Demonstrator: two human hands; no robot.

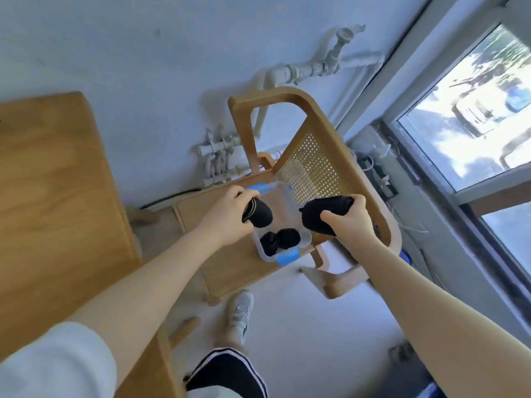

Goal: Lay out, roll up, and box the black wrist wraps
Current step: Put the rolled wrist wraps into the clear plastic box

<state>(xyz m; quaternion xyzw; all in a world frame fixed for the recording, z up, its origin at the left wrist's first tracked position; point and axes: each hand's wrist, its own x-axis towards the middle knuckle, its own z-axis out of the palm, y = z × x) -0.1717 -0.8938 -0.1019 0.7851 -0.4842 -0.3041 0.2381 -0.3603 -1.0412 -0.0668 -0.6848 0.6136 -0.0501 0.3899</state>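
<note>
Two bare forearms reach down: left hand (230, 209) fingers curl around a rolled wrap (258, 214) directly above the clear box (265, 254); right hand (349, 218) grips another wrap (324, 214) beside it.

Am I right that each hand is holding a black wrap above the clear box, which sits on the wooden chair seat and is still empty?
Not quite: the clear box is not empty. The head view shows black rolled wraps already lying in it. The rest holds: the left hand grips one black wrap, the right hand grips another, and the box sits on the wooden chair seat.
</note>
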